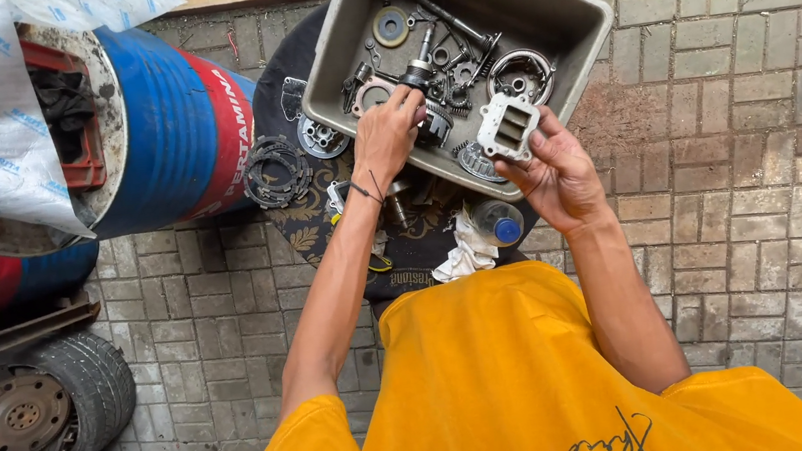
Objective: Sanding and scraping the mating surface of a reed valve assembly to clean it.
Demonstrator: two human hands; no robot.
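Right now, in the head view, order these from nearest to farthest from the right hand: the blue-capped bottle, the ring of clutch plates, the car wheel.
From the right hand, which holds a pale square metal part:
1. Blue-capped bottle, just below-left of it on the dark mat.
2. Ring of clutch plates, across the mat beside the blue drum.
3. Car wheel, far lower left on the paving.

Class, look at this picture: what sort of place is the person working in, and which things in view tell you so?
Probably an outdoor repair workshop for motorbikes or cars. A grey tray holds greasy engine parts, oil drums stand on the brick paving, and an old wheel lies beside them.
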